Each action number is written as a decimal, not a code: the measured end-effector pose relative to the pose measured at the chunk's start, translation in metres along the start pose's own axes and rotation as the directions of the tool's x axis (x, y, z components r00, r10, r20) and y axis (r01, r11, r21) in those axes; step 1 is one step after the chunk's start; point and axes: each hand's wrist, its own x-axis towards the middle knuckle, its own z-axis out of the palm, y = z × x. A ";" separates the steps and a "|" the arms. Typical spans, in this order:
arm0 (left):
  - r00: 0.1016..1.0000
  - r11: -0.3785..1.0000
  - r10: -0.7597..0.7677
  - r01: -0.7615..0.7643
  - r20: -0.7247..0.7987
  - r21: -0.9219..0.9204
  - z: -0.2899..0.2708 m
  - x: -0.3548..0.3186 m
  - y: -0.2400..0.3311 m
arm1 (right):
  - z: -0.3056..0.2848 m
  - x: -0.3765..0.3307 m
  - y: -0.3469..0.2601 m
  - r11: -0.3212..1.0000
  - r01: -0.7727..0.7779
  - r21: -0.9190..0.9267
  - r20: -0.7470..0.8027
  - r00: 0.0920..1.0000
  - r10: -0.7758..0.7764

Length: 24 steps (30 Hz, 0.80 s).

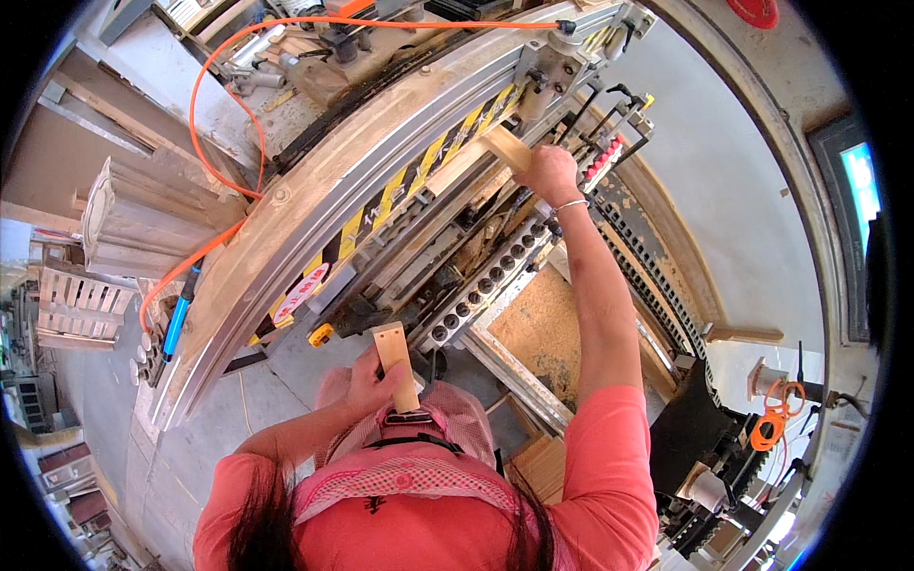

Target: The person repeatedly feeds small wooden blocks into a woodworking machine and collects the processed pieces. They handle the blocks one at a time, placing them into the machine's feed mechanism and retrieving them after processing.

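Observation:
My left hand (pixel 369 381) is closed around a short pale wooden board (pixel 396 366), held near my waist; small dark holes show at its upper end. My right arm stretches forward over the machine. At its end my right hand (pixel 550 176) grips another light wooden piece (pixel 507 149), the fingers partly hidden behind the wrist. That piece is beside a longer pale wooden strip (pixel 457 171), which lies along the black-and-yellow striped rail (pixel 409 176). Whether the two touch, I cannot tell.
A row of round black rollers or knobs (pixel 485 285) runs below my right arm. Behind the rail stands a long grey metal beam (pixel 314 176), crossed by an orange hose (pixel 193 105). Sawdust fills a wooden-framed tray (pixel 538 328). A lit screen (pixel 859 190) is at right.

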 end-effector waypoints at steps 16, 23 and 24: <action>0.998 0.998 0.053 -0.054 0.023 0.020 -0.001 0.002 0.007 | -0.006 -0.003 -0.003 1.000 -0.004 0.022 -0.011 1.000 0.005; 0.996 0.996 0.083 -0.082 -0.012 0.034 -0.002 0.002 0.019 | -0.002 -0.001 -0.004 1.000 -0.010 0.024 -0.015 1.000 0.011; 0.997 0.995 0.077 -0.077 -0.007 0.059 -0.002 0.002 0.019 | -0.001 -0.001 -0.004 1.000 -0.014 0.022 -0.019 1.000 0.014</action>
